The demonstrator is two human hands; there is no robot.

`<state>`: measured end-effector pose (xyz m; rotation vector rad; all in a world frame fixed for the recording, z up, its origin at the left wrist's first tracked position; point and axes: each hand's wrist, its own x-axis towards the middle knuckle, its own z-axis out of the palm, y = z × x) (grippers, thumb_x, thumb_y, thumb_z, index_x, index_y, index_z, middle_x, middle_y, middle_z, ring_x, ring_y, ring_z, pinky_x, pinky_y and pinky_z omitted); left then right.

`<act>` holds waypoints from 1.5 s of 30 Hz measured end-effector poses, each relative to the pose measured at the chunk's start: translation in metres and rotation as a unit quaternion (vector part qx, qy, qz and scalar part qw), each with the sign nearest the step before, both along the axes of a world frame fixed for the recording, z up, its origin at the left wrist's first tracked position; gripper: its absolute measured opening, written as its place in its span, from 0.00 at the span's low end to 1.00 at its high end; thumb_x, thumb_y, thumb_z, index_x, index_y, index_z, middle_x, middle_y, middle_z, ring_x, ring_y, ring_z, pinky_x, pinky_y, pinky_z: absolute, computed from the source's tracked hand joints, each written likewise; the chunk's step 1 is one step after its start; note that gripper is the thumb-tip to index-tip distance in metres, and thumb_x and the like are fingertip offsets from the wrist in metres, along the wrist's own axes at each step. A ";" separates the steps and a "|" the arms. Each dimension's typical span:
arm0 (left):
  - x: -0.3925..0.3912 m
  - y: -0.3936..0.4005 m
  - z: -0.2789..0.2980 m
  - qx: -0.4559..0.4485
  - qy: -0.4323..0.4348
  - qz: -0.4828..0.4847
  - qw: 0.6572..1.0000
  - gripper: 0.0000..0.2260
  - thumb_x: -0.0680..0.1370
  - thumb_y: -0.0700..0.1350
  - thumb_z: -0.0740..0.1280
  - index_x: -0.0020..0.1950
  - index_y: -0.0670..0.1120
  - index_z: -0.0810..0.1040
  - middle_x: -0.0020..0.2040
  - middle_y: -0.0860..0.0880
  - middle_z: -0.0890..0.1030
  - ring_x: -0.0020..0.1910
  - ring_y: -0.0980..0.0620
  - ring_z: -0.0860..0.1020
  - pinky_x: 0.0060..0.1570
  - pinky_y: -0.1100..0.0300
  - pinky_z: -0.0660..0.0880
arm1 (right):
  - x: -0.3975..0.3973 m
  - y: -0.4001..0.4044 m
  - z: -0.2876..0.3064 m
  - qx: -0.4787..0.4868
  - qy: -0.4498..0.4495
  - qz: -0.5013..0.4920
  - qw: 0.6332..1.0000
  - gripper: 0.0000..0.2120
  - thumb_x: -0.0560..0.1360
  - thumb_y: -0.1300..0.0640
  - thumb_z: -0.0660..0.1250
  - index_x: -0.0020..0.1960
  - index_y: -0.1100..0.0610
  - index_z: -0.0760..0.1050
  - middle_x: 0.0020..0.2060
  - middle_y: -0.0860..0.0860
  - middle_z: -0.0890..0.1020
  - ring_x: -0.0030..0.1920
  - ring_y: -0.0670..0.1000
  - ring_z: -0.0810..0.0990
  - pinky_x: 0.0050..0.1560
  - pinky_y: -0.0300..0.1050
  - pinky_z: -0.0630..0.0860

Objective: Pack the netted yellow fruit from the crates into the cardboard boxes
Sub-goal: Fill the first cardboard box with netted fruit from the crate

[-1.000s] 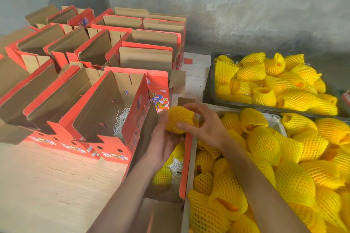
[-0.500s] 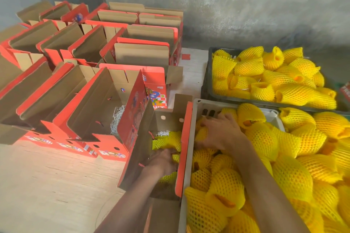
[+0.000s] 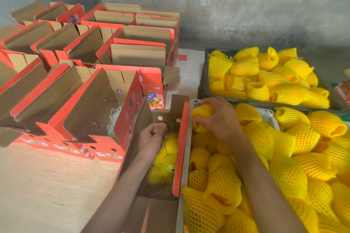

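Observation:
The open red cardboard box (image 3: 181,138) in front of me holds several netted yellow fruit (image 3: 166,162). My left hand (image 3: 152,139) hovers inside it just above them, fingers loosely curled and holding nothing. To its right, the pale crate (image 3: 186,159) is heaped with netted fruit (image 3: 284,166). My right hand (image 3: 219,119) grips one netted fruit (image 3: 201,111) at that crate's far left corner, lifted slightly above the pile.
A black crate (image 3: 203,73) full of netted fruit (image 3: 265,75) stands behind the pale one. Several open red boxes (image 3: 91,104) fill the left and back, one with white shredded paper (image 3: 113,119). Bare wooden tabletop (image 3: 47,185) lies at front left; a grey wall (image 3: 227,5) is behind.
My left hand lowered a fruit into the box, let it go and rose a little. My right hand reached into the pale crate and closed around another fruit.

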<state>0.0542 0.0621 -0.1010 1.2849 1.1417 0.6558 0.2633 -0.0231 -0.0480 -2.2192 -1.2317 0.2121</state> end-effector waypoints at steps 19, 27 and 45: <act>-0.016 -0.004 0.035 -0.214 -0.095 -0.037 0.971 0.22 0.74 0.59 0.70 0.64 0.50 0.78 0.59 0.46 0.82 0.48 0.50 0.81 0.41 0.57 0.78 | -0.018 0.003 -0.004 0.048 0.076 0.044 0.995 0.07 0.81 0.48 0.68 0.46 0.48 0.81 0.39 0.44 0.83 0.39 0.44 0.82 0.45 0.48 0.84; -0.039 -0.024 0.001 -0.021 0.418 -0.375 0.827 0.40 0.73 0.57 0.72 0.82 0.52 0.61 0.77 0.48 0.70 0.70 0.47 0.74 0.63 0.57 0.76 | -0.024 0.001 -0.016 -0.372 -0.105 0.153 0.910 0.17 0.77 0.32 0.65 0.50 0.46 0.75 0.41 0.45 0.80 0.43 0.47 0.79 0.50 0.46 0.80; -0.015 -0.046 -0.028 0.104 0.617 -0.482 0.614 0.29 0.80 0.39 0.66 0.80 0.45 0.62 0.81 0.39 0.55 0.80 0.36 0.55 0.73 0.41 0.68 | -0.022 -0.002 -0.018 -0.434 0.071 0.215 0.872 0.41 0.67 0.36 0.78 0.76 0.45 0.69 0.69 0.46 0.77 0.66 0.55 0.78 0.67 0.55 0.76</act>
